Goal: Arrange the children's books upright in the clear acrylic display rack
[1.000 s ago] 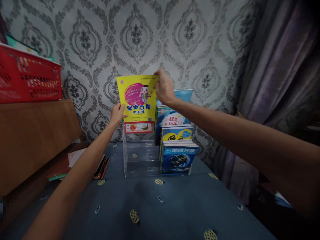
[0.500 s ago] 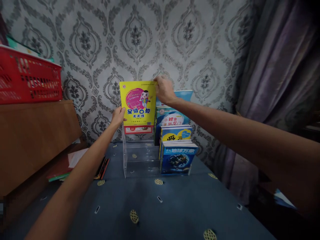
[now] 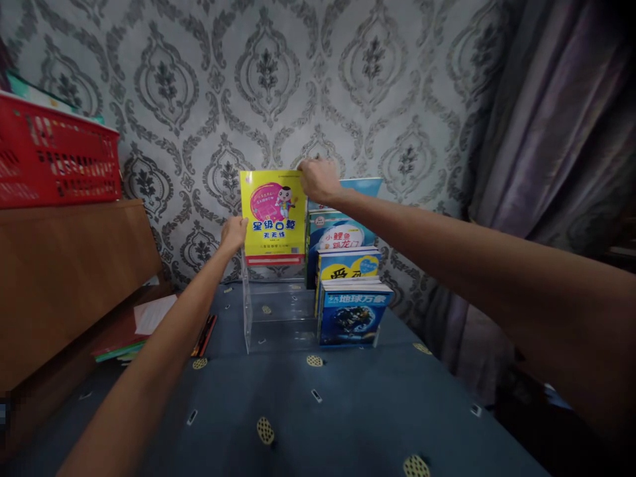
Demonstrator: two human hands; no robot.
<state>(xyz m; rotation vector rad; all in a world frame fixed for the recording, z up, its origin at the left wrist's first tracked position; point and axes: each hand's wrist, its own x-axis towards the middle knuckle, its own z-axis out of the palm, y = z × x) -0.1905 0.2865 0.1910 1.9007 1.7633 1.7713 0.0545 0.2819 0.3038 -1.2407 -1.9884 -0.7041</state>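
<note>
A yellow workbook (image 3: pixel 273 212) with a pink oval and a cartoon child stands upright at the back left tier of a clear acrylic book rack (image 3: pixel 247 311). My left hand (image 3: pixel 234 234) is closed at the book's left edge. My right hand (image 3: pixel 320 180) grips its top right corner, fingers partly hidden behind the cover. In the rack's right half stand several books in tiers: a pale blue one (image 3: pixel 362 189) at the back, a teal one (image 3: pixel 342 228), a yellow and blue one (image 3: pixel 348 264), and a dark blue magazine (image 3: pixel 354 319) with a globe in front.
A red plastic basket (image 3: pixel 59 159) sits on a wooden cabinet (image 3: pixel 74 278) at the left. Beside the cabinet lies a pile of books and papers (image 3: pixel 119 338). Dark blue patterned cloth (image 3: pixel 298 424) covers the table. A purple-grey curtain (image 3: pixel 501 199) hangs at the right.
The yellow workbook has moved down a little in the rack, covering more of the red and white book behind it. My right hand has lowered and shifted slightly left with it.
</note>
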